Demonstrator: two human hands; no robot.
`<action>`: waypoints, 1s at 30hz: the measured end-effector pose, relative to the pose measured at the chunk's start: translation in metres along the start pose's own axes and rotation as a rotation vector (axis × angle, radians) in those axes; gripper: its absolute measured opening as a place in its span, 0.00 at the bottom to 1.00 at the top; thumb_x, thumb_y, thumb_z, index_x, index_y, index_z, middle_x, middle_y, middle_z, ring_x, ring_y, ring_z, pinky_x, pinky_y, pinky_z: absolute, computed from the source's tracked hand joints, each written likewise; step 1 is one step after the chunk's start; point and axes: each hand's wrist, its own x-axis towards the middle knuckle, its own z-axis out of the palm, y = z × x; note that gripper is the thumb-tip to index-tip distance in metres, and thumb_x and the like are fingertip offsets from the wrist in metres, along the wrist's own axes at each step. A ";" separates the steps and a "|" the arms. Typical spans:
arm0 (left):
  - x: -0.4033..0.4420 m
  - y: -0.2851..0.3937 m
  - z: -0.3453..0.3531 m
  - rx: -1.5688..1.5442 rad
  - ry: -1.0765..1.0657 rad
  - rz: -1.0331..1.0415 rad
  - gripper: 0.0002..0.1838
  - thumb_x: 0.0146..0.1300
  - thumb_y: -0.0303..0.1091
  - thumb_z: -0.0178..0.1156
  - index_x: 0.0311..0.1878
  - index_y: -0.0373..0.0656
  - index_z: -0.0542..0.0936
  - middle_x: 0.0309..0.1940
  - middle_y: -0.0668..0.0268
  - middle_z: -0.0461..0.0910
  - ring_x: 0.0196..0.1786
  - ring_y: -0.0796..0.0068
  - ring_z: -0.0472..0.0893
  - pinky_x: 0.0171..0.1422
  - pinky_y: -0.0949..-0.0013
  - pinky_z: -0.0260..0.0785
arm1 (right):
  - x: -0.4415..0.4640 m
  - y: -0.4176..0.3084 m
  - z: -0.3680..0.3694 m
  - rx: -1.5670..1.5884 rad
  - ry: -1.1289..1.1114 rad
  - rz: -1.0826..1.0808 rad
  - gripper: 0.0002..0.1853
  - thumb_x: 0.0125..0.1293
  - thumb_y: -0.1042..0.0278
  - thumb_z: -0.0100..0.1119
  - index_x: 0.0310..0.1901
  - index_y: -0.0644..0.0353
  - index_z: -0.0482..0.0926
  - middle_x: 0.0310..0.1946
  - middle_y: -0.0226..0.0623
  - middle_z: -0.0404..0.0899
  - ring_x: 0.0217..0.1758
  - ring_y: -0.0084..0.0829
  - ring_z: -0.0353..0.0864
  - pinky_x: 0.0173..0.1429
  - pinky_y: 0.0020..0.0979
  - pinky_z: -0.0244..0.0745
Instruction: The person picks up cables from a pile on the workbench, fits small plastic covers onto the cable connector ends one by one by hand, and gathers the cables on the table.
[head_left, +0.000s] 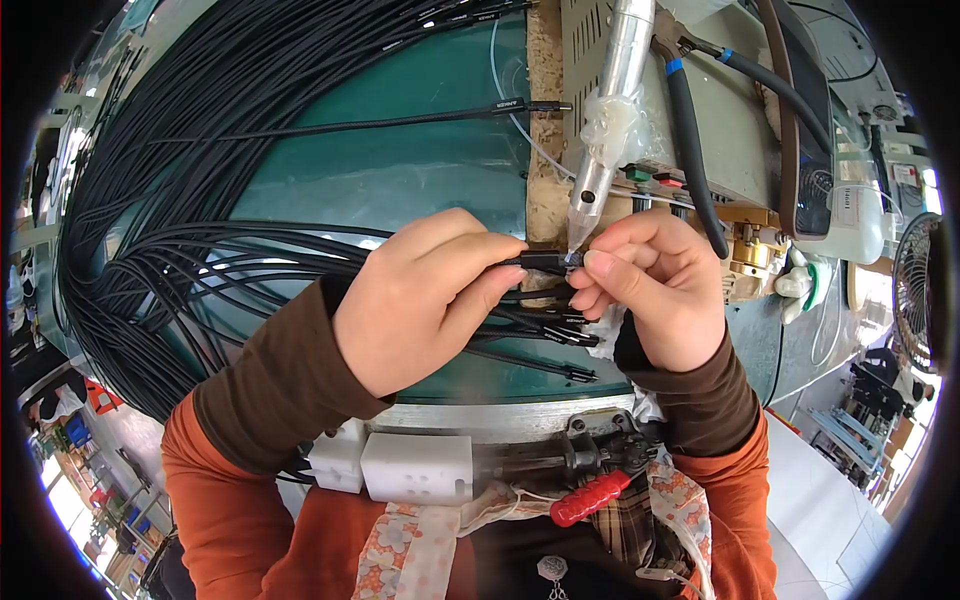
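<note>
A black cable plug [543,260] lies crosswise between my two hands. My left hand [420,300] pinches its cable side between thumb and fingers. At the other end, my right hand [655,285] has thumb and fingertips closed on the plug's tip, which they mostly cover. The pointed metal nozzle of a dispenser [588,205] comes down from above, its tip at the plug's end beside my right fingertips; whether it touches cannot be told. Below my left fingers, several more black cable plugs [560,335] lie on the green mat [400,190].
A thick bundle of black cables [130,200] covers the left side. One cable with a labelled plug [510,107] lies further back. Pliers with black handles [690,150] rest by a beige machine box [730,110]. Near me are a red-handled clamp [590,498] and white blocks [416,467].
</note>
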 end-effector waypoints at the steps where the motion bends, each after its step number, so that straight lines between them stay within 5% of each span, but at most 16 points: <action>1: 0.000 0.000 0.000 -0.003 0.002 0.000 0.10 0.54 0.21 0.63 0.41 0.37 0.80 0.32 0.64 0.76 0.27 0.68 0.73 0.32 0.72 0.67 | 0.000 -0.001 -0.001 -0.003 0.000 0.000 0.05 0.62 0.82 0.59 0.39 0.68 0.75 0.27 0.42 0.82 0.24 0.26 0.80 0.31 0.20 0.77; 26: 0.002 0.003 -0.003 -0.039 0.051 0.080 0.10 0.52 0.22 0.65 0.40 0.37 0.81 0.28 0.65 0.76 0.23 0.71 0.71 0.28 0.72 0.64 | -0.004 0.005 0.000 0.041 -0.032 -0.179 0.06 0.59 0.86 0.58 0.38 0.70 0.77 0.29 0.45 0.82 0.26 0.28 0.81 0.32 0.22 0.78; 30: -0.002 0.009 -0.015 -0.138 -0.141 0.005 0.08 0.53 0.22 0.66 0.37 0.37 0.81 0.22 0.66 0.73 0.19 0.72 0.66 0.24 0.71 0.60 | -0.011 -0.011 -0.004 0.023 -0.175 0.041 0.08 0.59 0.86 0.61 0.41 0.70 0.78 0.29 0.38 0.82 0.32 0.26 0.83 0.39 0.21 0.80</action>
